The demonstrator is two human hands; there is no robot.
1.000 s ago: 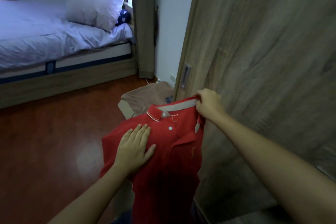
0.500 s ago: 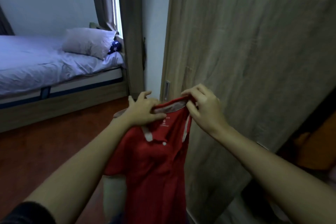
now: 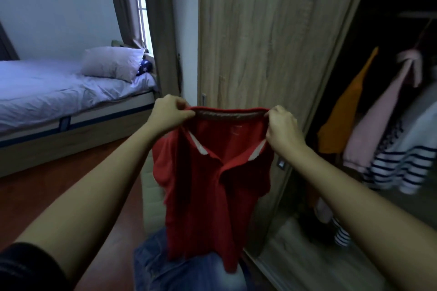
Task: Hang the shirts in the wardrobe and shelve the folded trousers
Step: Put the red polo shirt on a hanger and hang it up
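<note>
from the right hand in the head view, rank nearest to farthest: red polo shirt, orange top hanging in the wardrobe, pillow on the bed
1. red polo shirt: gripped at the collar by the right hand itself.
2. orange top: hanging inside the wardrobe, to the hand's right.
3. pillow: on the bed, far left across the room.

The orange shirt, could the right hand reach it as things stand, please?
Probably not yet: the way to the orange shirt looks free, but the right hand is busy pinching the red shirt.
</note>
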